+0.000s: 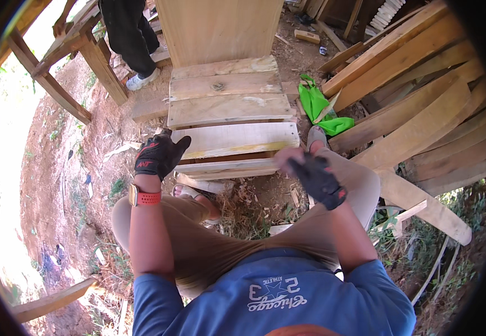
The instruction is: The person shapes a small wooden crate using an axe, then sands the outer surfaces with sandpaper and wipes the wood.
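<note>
A pale wooden slat (234, 139) lies across a low wooden piece in front of me, with gaps along its far and near edges. My left hand (159, 154), in a black glove with red marks, is closed at the slat's left end; its thumb points in over the wood and the other fingers are partly hidden. Near the slat's right end is my right hand (317, 179), also in a black glove. Motion smears its fingers, so what they hold, if anything, does not show. A narrower slat (226, 167) lies on my side of the pale one.
Weathered boards (229, 106) and a tall wooden panel (218, 33) continue away from me. Stacked planks (417, 95) lean at the right beside a bright green bag (321, 106). A person in dark trousers (128, 33) stands at the far left, near a timber frame (100, 64).
</note>
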Available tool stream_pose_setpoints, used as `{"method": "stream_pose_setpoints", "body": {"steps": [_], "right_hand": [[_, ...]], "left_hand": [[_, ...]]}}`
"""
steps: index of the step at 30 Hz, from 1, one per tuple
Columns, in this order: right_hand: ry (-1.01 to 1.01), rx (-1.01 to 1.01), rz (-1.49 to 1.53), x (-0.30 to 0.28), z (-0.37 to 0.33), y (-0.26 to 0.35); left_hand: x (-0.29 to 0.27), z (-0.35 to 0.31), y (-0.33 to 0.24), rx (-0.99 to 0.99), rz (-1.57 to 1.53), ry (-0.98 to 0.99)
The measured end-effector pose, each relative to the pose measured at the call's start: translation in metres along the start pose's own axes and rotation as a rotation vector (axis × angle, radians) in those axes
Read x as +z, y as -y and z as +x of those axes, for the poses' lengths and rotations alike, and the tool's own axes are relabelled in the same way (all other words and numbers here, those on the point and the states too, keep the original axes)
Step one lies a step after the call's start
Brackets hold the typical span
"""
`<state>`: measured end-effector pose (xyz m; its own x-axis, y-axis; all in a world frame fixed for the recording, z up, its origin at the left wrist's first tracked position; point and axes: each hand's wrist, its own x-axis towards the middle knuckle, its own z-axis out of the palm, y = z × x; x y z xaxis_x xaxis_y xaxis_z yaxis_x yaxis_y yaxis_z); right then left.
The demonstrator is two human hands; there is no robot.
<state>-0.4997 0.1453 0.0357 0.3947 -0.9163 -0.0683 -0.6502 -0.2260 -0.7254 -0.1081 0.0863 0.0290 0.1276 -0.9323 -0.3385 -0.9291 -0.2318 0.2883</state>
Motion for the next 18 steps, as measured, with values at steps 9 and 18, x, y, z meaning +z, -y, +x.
{"method": "stream_pose_setpoints", "body": {"steps": [9, 18], "right_hand": [[-0.488, 0.17, -0.68, 0.009, 0.079, -0.103], [-0.654, 0.167, -0.484, 0.054, 0.074, -0.095]], "left_hand": [[0.076, 0.019, -0.052, 0.24, -0.018, -0.573], [0.125, 0.066, -0.06, 0.309, 0.026, -0.84]]}}
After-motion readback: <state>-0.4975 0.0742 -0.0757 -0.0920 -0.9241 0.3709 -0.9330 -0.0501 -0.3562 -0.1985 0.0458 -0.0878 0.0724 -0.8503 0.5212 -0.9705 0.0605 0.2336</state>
